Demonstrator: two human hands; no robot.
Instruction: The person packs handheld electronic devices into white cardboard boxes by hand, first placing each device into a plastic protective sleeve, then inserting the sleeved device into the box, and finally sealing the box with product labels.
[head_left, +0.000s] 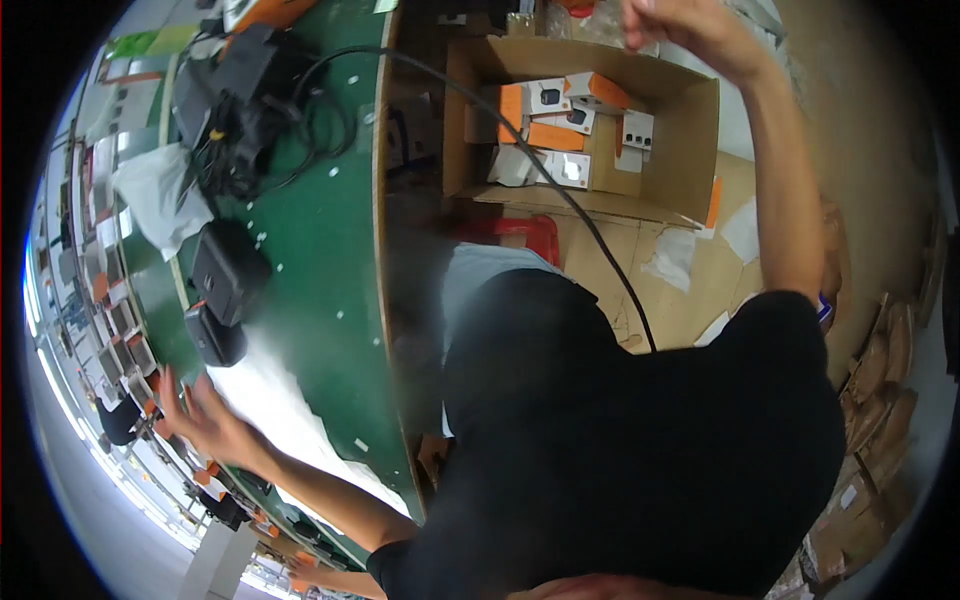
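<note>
Loosely splayed left hand [213, 427] near black block [215, 335]; right hand [695, 32] near cardboard carton [685, 135].

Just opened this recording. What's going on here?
A person in a black shirt works beside a green table. The left hand is open, fingers spread, near two black devices and a white sheet; it appears to hold nothing. The right hand is raised by an open carton with white-and-orange boxes inside; whether its curled fingers hold anything is unclear. A black cable passes across the view of the carton.
</note>
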